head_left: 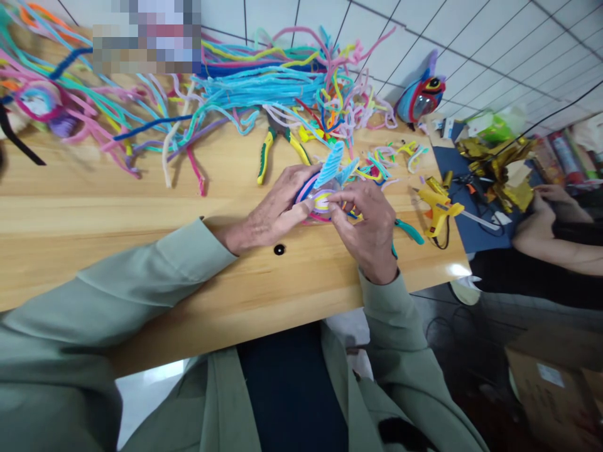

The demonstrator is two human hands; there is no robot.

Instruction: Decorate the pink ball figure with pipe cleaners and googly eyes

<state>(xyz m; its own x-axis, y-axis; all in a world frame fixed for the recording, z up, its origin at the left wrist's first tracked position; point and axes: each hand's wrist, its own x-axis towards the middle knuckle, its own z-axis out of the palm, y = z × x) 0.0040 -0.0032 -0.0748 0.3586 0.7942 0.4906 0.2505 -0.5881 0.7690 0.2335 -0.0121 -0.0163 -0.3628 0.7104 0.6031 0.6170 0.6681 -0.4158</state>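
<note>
My left hand (271, 210) and my right hand (370, 229) meet over a small pipe-cleaner craft piece (325, 188) on the wooden table (94, 207). The piece is a round coil of pink, yellow and white with light blue fins sticking up. My left fingers curl round its left side. My right fingers pinch its lower right edge. Both sleeves are pale green.
A big heap of coloured pipe cleaners (264, 81) lies across the back. Yellow-green pliers (277, 144) lie behind my hands, a yellow glue gun (438, 204) to the right. A finished fish figure (421, 94) stands far right. Another person's hand (549, 201) works at the right edge.
</note>
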